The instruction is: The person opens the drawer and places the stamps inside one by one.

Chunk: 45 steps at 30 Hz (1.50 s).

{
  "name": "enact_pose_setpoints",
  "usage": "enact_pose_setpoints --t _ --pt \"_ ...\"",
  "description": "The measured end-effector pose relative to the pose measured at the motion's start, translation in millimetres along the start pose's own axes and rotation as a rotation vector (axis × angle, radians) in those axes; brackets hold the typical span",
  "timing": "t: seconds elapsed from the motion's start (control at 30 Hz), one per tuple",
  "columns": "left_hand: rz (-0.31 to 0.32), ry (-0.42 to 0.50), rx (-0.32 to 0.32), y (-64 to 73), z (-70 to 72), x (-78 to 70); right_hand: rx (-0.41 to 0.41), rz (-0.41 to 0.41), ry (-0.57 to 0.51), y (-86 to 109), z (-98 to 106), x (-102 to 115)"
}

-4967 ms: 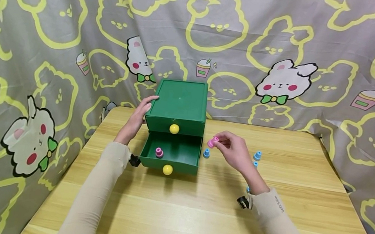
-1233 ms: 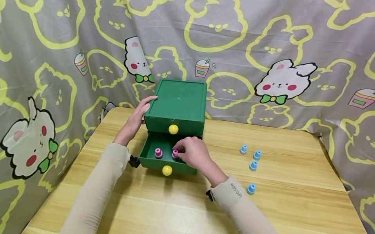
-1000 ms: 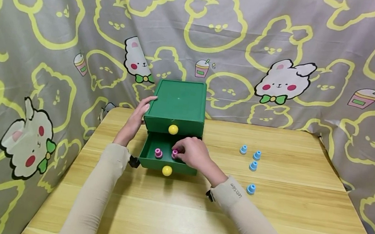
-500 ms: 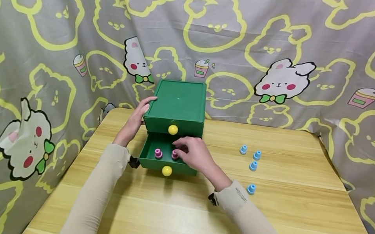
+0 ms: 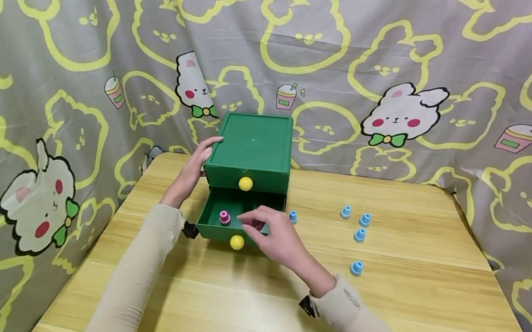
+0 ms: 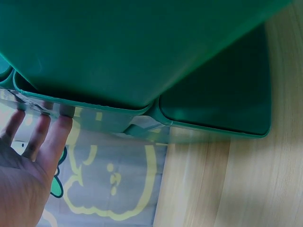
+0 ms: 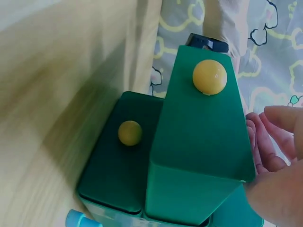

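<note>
A green drawer cabinet stands at the back of the table, its lower visible drawer pulled out. Inside that drawer a small pink stepped cone stands upright; a second pink cone is hidden behind the right hand. My left hand rests against the cabinet's left side; in the left wrist view the left hand touches it with straight fingertips. Over the drawer's front right is my right hand, fingers loosely bent. Nothing shows in the right hand in the right wrist view.
Several blue stepped cones stand on the table to the right, among them one blue cone close beside the cabinet and a front one. Yellow knobs stick out from the drawer fronts. A patterned curtain hangs behind the table.
My right hand carried a pink cone from the cabinet's right into the drawer beside the other. It then let go and drew back towards the front. My left hand stayed put.
</note>
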<state>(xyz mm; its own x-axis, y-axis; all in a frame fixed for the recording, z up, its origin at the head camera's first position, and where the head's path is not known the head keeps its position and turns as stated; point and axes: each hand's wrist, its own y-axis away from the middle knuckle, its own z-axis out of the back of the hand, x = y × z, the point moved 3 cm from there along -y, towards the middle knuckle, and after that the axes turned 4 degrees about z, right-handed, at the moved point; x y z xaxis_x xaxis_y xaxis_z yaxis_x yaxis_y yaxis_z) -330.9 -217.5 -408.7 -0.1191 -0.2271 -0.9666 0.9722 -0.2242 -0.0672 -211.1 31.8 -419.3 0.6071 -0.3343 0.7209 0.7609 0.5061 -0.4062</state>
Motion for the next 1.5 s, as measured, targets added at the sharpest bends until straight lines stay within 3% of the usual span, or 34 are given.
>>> enact_pose_setpoints --t 0.17,0.3,0.47,0.67,0.93,1.5 --pt "-0.006 0.004 -0.006 -8.7 3.2 14.8 -0.024 0.041 0.048 8.9 -1 2" --pt "-0.019 0.000 -0.015 -14.4 5.2 24.1 -0.036 0.147 0.061 16.3 -4 3" --pt "-0.020 0.002 -0.017 -15.9 5.7 25.6 0.053 0.249 0.059 24.8 -14 3" --pt "-0.003 0.008 -0.001 -11.9 4.1 18.2 0.178 0.122 0.108 27.3 -23 -3" --pt "0.000 0.001 0.006 -0.8 -1.4 -0.1 0.270 0.002 0.131 29.5 -33 -11" --pt "0.004 0.004 0.000 0.0 0.1 -0.8 0.116 0.014 0.164 23.0 -41 -12"
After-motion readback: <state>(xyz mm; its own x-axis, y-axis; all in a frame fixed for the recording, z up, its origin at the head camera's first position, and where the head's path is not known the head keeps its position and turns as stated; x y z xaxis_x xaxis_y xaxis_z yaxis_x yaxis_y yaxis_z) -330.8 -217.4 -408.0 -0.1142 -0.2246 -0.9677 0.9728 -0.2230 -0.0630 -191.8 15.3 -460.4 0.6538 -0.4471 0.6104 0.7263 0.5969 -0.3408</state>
